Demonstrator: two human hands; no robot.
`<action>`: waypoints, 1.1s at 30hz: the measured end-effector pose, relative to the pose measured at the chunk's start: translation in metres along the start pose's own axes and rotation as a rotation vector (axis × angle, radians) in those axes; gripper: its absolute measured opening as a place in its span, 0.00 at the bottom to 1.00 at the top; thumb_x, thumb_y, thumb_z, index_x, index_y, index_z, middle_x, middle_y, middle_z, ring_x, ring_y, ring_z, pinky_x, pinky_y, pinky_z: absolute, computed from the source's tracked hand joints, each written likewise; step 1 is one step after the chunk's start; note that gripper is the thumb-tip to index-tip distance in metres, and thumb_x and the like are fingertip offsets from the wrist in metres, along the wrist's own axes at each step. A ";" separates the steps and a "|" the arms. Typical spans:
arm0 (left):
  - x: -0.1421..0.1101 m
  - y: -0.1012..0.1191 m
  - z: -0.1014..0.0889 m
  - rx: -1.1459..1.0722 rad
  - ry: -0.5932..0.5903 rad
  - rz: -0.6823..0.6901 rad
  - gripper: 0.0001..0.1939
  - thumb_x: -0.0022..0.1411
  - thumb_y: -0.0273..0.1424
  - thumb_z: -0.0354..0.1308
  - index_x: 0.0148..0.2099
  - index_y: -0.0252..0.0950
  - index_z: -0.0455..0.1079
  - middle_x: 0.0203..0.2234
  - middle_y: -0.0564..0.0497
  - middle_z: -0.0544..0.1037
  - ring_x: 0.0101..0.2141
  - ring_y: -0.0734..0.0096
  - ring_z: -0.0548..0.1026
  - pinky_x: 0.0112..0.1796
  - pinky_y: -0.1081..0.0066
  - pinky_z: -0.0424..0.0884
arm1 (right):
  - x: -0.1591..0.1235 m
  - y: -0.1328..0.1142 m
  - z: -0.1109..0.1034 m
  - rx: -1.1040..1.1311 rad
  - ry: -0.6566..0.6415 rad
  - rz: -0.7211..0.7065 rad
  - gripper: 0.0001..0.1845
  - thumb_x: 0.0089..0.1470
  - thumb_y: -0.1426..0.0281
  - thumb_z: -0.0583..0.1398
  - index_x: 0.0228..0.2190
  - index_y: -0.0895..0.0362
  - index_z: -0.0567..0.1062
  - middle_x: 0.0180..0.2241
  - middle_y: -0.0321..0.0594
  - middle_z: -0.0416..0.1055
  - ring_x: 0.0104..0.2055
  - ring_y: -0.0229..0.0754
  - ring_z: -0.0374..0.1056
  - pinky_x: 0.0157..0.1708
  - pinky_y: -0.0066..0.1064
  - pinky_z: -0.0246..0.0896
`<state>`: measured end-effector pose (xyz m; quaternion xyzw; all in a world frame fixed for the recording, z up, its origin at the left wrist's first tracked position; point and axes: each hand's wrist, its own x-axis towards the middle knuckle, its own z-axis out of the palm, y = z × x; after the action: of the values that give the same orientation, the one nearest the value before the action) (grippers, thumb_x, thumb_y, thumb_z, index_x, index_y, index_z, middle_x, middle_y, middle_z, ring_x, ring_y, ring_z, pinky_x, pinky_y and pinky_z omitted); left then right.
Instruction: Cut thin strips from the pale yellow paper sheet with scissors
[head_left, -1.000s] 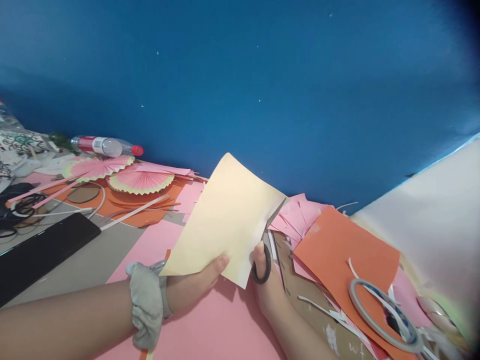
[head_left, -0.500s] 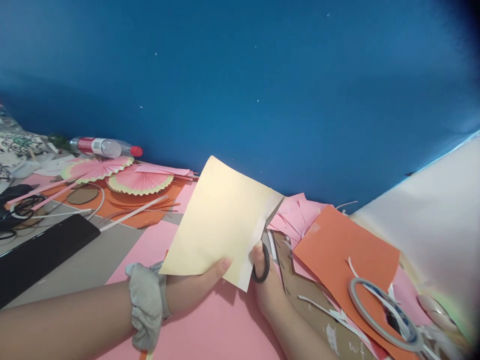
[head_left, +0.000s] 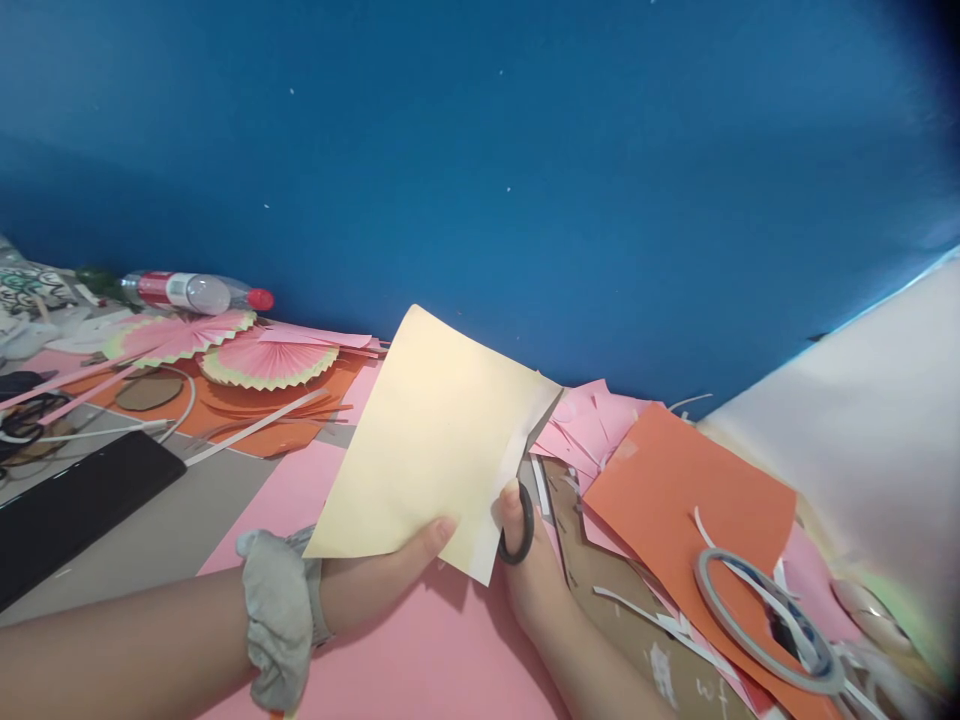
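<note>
A pale yellow sheet of paper (head_left: 427,440) is held up over pink paper (head_left: 420,655). My left hand (head_left: 405,570) grips its lower edge, thumb on the front and fingers hidden behind. In my right hand (head_left: 532,570) is a pair of scissors (head_left: 523,525); one black handle loop shows around the thumb. The blades are mostly hidden at the sheet's right side, where a pale strip runs along the edge and the paper parts near the upper right corner.
On the left lie a black phone (head_left: 82,515), pink paper fans (head_left: 270,362) and a plastic bottle (head_left: 195,292). Orange paper (head_left: 697,490), a roll of tape (head_left: 709,590), pink scraps (head_left: 592,420) and brown cardboard (head_left: 630,640) lie on the right. A blue wall (head_left: 420,170) rises behind.
The view has shifted slightly, so most things sit a little further left. Both hands keep their hold on the paper and scissors, with hardly any movement.
</note>
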<state>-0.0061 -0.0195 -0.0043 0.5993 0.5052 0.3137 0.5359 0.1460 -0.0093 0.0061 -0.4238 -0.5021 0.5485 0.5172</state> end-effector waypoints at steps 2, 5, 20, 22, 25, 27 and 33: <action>0.000 0.000 0.000 -0.020 -0.001 0.001 0.32 0.60 0.47 0.49 0.63 0.45 0.50 0.58 0.54 0.61 0.62 0.65 0.44 0.62 0.57 0.43 | 0.000 -0.001 0.001 0.033 0.003 -0.008 0.31 0.53 0.48 0.51 0.49 0.54 0.70 0.50 0.43 0.70 0.55 0.52 0.60 0.52 0.41 0.59; 0.000 0.000 0.001 -0.021 -0.001 -0.006 0.32 0.59 0.48 0.50 0.63 0.45 0.51 0.58 0.54 0.61 0.62 0.65 0.43 0.62 0.56 0.42 | 0.001 0.000 0.002 0.038 -0.003 -0.021 0.31 0.53 0.47 0.51 0.49 0.53 0.71 0.49 0.43 0.71 0.53 0.52 0.63 0.51 0.40 0.60; 0.000 -0.003 0.001 -0.024 0.007 0.006 0.31 0.59 0.47 0.50 0.62 0.46 0.52 0.58 0.54 0.61 0.62 0.65 0.42 0.62 0.55 0.39 | -0.001 -0.001 0.000 -0.019 0.018 0.017 0.29 0.54 0.49 0.51 0.48 0.54 0.71 0.47 0.43 0.72 0.56 0.51 0.59 0.49 0.39 0.62; 0.000 -0.003 0.001 -0.021 0.006 0.010 0.31 0.59 0.47 0.50 0.62 0.47 0.52 0.58 0.55 0.62 0.62 0.65 0.42 0.62 0.55 0.40 | 0.000 -0.001 0.000 -0.016 0.026 0.031 0.29 0.54 0.49 0.51 0.48 0.54 0.71 0.48 0.43 0.72 0.56 0.51 0.60 0.47 0.38 0.63; 0.000 -0.005 0.001 -0.020 -0.002 0.007 0.30 0.59 0.47 0.50 0.62 0.47 0.53 0.57 0.55 0.62 0.62 0.65 0.41 0.62 0.55 0.40 | 0.000 0.000 0.000 0.010 0.023 0.028 0.30 0.53 0.48 0.51 0.49 0.54 0.71 0.48 0.43 0.72 0.52 0.52 0.63 0.47 0.38 0.64; 0.000 -0.006 0.001 -0.024 -0.009 0.007 0.30 0.59 0.47 0.50 0.62 0.47 0.53 0.58 0.55 0.62 0.63 0.65 0.41 0.62 0.55 0.40 | 0.000 0.000 0.000 0.018 0.023 0.014 0.30 0.53 0.48 0.52 0.49 0.54 0.71 0.47 0.43 0.72 0.52 0.51 0.64 0.48 0.39 0.63; -0.001 -0.005 0.000 -0.018 0.004 0.001 0.31 0.59 0.47 0.51 0.62 0.47 0.52 0.58 0.54 0.62 0.62 0.64 0.43 0.62 0.55 0.40 | 0.000 -0.001 0.001 0.006 0.029 0.020 0.30 0.53 0.48 0.51 0.49 0.54 0.71 0.48 0.44 0.71 0.53 0.52 0.63 0.48 0.40 0.62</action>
<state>-0.0077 -0.0211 -0.0091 0.5941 0.5030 0.3198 0.5401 0.1450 -0.0094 0.0070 -0.4352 -0.4885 0.5489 0.5202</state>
